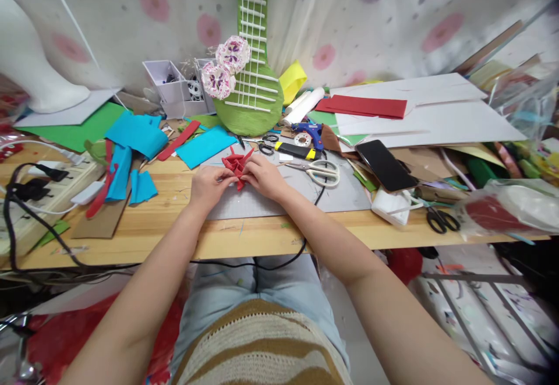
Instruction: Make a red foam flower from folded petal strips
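Both my hands meet over a grey cutting mat [340,195] at the middle of the wooden table. Between them is a red folded paper piece [236,163] with pointed flaps. My left hand [209,186] pinches its lower left side with closed fingers. My right hand [264,176] grips its right side, fingers curled over the paper. White-handled scissors [321,170] lie just right of my right hand.
Blue paper pieces [140,134], red strips and green sheets lie to the left. A green paper guitar [251,82] with paper flowers stands behind. A blue glue gun [311,133], a phone [386,165], black scissors [441,219], white sheets and a power strip [39,190] crowd the table.
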A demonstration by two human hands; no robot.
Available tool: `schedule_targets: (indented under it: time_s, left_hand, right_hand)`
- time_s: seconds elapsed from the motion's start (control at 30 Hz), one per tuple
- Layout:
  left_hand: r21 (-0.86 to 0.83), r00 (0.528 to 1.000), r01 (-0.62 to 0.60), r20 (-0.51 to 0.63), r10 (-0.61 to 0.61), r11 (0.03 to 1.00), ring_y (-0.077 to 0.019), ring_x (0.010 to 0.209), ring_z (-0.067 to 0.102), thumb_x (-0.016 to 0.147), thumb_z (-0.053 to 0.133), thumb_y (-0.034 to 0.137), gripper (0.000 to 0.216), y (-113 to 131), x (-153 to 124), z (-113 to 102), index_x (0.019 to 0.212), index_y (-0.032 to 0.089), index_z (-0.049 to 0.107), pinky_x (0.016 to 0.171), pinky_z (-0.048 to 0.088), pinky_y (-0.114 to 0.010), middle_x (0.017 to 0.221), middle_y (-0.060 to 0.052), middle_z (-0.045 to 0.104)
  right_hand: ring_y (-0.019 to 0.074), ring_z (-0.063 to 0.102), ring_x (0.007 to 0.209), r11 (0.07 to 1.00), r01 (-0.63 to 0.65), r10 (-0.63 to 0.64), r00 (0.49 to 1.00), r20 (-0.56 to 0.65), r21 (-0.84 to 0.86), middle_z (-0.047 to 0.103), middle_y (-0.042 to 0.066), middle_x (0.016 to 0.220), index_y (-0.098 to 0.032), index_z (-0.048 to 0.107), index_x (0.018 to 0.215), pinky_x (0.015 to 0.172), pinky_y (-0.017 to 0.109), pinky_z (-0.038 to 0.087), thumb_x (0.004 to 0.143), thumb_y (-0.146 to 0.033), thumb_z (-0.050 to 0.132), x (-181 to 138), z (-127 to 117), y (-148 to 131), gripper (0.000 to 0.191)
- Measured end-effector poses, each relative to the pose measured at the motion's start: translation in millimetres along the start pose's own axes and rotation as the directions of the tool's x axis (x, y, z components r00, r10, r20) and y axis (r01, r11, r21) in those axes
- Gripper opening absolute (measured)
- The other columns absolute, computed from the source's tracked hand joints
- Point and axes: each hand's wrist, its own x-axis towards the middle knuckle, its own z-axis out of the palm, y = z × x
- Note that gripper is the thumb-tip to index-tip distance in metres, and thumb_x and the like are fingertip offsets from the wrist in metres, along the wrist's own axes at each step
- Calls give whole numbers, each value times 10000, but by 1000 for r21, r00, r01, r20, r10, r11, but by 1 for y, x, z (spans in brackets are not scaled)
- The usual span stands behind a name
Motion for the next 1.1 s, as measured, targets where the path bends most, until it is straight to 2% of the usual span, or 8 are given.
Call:
schedule_targets:
  time_s: [0.17, 0.37, 0.5, 0.63, 0.83, 1.1]
  left_hand:
    - [24, 999, -31, 36, 30, 999, -161, 730, 618, 717, 700, 350, 164, 4, 0, -2, 772, 212, 633, 730, 435, -314, 776, 6, 694]
    - [23, 999, -19, 34, 18, 1000, -160, 719, 622, 728, 694, 309, 120, 2, 0, -2, 701, 212, 629, 718, 436, -310, 744, 8, 694]
    - [50, 998, -49, 30, 48, 998, -171, 737, 634, 735, 692, 333, 126, -2, 0, -1, 691, 222, 649, 720, 438, -317, 742, -1, 702]
    - [69, 996, -82, 42, 79, 994, -180, 757, 636, 753, 674, 354, 127, -3, 0, -1, 720, 232, 663, 729, 434, -326, 760, -8, 707]
    - [133, 996, -87, 26, 84, 987, -201, 805, 606, 727, 697, 367, 146, 1, -1, -4, 752, 231, 650, 766, 403, -354, 789, -15, 703]
    - [52, 998, -55, 44, 52, 997, -178, 759, 594, 739, 688, 338, 141, 1, -1, -1, 685, 224, 626, 762, 401, -332, 722, 5, 680]
  right_hand:
    - [189, 490, 883, 999, 33, -32, 999, -19, 7, 559, 75, 898, -175, 560, 767, 803, 341, 422, 874, -256, 507, 0, 3, 5, 145]
    - [195, 485, 908, 998, 58, -59, 998, 6, 24, 561, 79, 919, -180, 556, 805, 823, 346, 417, 870, -276, 518, 0, 2, 7, 123]
    - [197, 478, 900, 999, 32, -32, 999, 26, -16, 557, 79, 924, -184, 547, 818, 808, 332, 411, 859, -255, 535, 0, -2, 4, 83]
    - [192, 469, 890, 999, -4, 6, 999, 48, -38, 553, 79, 898, -184, 548, 798, 802, 321, 402, 882, -273, 505, -1, -4, 1, 130]
    - [187, 476, 880, 999, 10, -9, 999, 39, -32, 554, 83, 900, -175, 555, 794, 805, 320, 404, 894, -279, 487, -1, -3, 2, 159]
    - [191, 476, 880, 996, 39, -34, 998, 58, -86, 561, 80, 925, -172, 562, 834, 769, 303, 400, 861, -286, 548, -3, -8, 1, 117]
